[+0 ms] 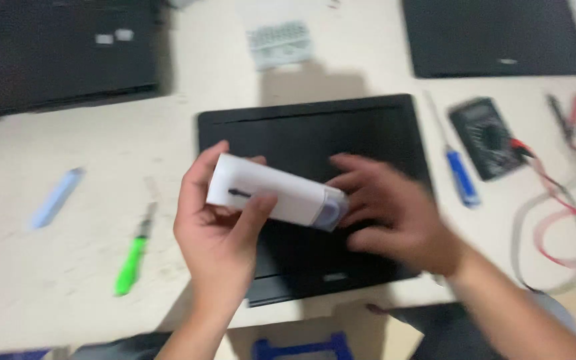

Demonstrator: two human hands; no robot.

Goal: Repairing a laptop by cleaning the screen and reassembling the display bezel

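My left hand (218,233) grips a white oblong device (271,191) with a greyish cap at its right end, held tilted above a closed black laptop (301,133). The thumb lies across the device's front, near a small dark mark. Blurred, my right hand (391,210) hovers at the capped end with its fingers spread, touching or almost touching the cap; which, I cannot tell. The laptop lies flat on the pale table (68,267), right in front of me.
A green-handled screwdriver (133,257) and a light blue tool (56,198) lie left of the laptop. On the right are a blue-handled screwdriver (460,173), a black multimeter (488,137) and its red leads (568,220). Two more black laptops (55,53) (495,33) lie at the back.
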